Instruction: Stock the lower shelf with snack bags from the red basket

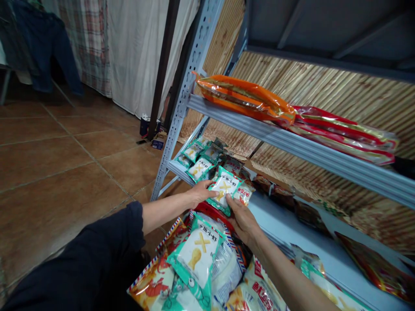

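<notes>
Both my hands hold one green and white snack packet (224,188) just above the lower shelf (285,224) of a metal rack. My left hand (201,193) grips its left edge with the fingers curled round it. My right hand (240,218) pinches its lower right corner from below. Several more green and white packets (198,160) lie in a heap at the shelf's left end. Under my arms a bag (194,268) is full of similar snack packets, with one green packet on top.
The upper shelf (292,140) carries an orange packet (246,97) and long red packets (343,131). Dark packets (282,194) lie further right on the lower shelf. Brown tiled floor (55,160) spreads to the left, with curtains (136,47) and hanging clothes behind.
</notes>
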Available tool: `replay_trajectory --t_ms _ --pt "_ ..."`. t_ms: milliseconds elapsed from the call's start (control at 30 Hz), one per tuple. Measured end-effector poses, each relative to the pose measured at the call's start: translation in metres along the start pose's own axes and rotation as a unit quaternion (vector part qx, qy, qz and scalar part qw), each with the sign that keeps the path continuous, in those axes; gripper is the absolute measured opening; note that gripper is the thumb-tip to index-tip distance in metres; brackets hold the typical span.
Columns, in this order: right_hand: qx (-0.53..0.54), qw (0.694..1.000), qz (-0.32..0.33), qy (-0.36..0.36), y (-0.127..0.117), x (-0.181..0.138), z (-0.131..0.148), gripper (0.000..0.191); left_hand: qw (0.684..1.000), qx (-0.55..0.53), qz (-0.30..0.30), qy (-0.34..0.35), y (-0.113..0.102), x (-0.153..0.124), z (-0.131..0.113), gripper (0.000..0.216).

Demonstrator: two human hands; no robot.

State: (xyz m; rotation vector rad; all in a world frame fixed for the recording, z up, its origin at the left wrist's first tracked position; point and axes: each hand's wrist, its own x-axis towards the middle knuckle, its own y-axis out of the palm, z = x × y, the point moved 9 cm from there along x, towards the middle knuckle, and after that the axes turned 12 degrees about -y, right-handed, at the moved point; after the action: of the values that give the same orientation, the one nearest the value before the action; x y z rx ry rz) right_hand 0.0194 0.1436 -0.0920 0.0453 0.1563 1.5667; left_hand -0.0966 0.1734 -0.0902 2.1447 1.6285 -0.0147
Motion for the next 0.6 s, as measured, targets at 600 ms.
replay_trajectory --t_ms 600 --pt "-0.017 0.999 -0.03 -0.014 0.029 0.054 -0.005 0.027 0.983 0.106 -0.037 0.147 -0.045 0.024 -0.026 0.069"
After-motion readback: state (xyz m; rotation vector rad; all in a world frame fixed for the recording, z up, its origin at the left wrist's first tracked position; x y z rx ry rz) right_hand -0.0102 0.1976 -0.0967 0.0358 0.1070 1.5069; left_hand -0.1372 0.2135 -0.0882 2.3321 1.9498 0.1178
